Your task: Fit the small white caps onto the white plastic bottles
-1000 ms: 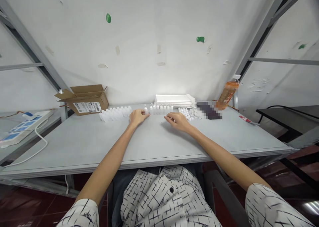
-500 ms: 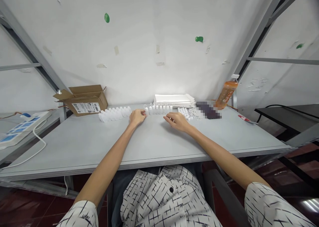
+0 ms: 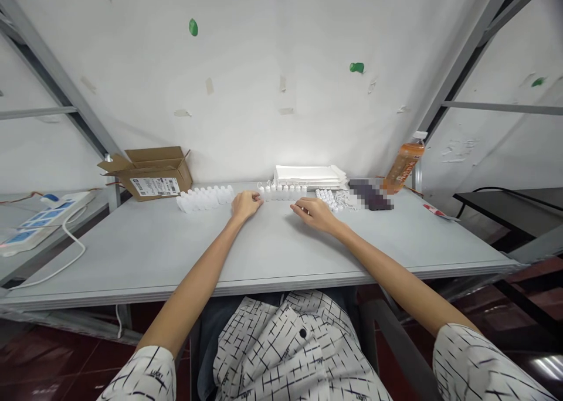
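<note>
A row of small white plastic bottles point(image 3: 285, 193) with loop-tailed caps stands at the back middle of the table. My left hand point(image 3: 246, 204) is at the row's left end, with its fingers curled against the small white bottle point(image 3: 261, 193) there; the fingertips are partly hidden. In front of the row's right end hovers my right hand point(image 3: 314, 212), its fingers loosely bent and apart, holding nothing. More white bottles point(image 3: 204, 199), without visible loops, stand grouped left of my left hand. Small white caps point(image 3: 324, 198) lie grouped beyond my right hand, beside a pile of small white pieces point(image 3: 345, 200).
At the back left stands an open cardboard box point(image 3: 156, 175). A stack of white sheets or packets point(image 3: 310, 175) lies against the wall. An orange drink bottle point(image 3: 404, 163) and a dark, pixelated item point(image 3: 373, 197) are at the right. A white power strip point(image 3: 46, 222) lies far left.
The view has shifted slightly. My left hand stays at the left end of the row, and the loops there sit a little differently. My right hand has barely moved.
</note>
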A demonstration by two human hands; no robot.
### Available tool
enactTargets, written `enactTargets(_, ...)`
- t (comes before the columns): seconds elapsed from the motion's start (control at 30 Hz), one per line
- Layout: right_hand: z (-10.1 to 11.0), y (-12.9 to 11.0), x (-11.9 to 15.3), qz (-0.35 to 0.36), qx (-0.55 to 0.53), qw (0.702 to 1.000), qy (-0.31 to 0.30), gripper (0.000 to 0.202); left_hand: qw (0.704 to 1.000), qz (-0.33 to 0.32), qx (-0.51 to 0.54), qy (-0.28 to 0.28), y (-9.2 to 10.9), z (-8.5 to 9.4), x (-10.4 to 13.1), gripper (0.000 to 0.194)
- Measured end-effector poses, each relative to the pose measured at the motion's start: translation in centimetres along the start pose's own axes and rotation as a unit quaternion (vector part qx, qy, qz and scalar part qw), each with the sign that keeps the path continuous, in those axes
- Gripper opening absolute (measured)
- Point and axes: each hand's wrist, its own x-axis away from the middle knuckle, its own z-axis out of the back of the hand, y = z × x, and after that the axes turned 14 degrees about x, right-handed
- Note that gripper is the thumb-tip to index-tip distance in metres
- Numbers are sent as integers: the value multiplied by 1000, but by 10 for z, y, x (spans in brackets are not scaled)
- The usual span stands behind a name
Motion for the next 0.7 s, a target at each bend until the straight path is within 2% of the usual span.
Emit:
enactTargets(0.13,0,0,0,2,0,1000,-3,40,999,-18,-29,-11,2,3,1,33)
enactTargets(0.23,0,-1,1,-1,-3,1000,-5,40,995,-47,-85,-14,2,13,3,29)
enactTargets(0.33,1,-1,1,-1,-6,1000,-4,41,984,-101,-140,41,-2,34,3,30)
enactTargets(0.43,2,-2,2,0,-6,1000,-4,40,972,-129,-146,131,-11,58,2,30)
enactTargets(0.53,1,-1,2,0,-1,1000,-6,40,971,-92,-151,164,-22,74,-1,32)
enactTargets(0.7,0,0,2,1,3,1000,-10,41,979,-24,-158,125,-32,76,-7,33)
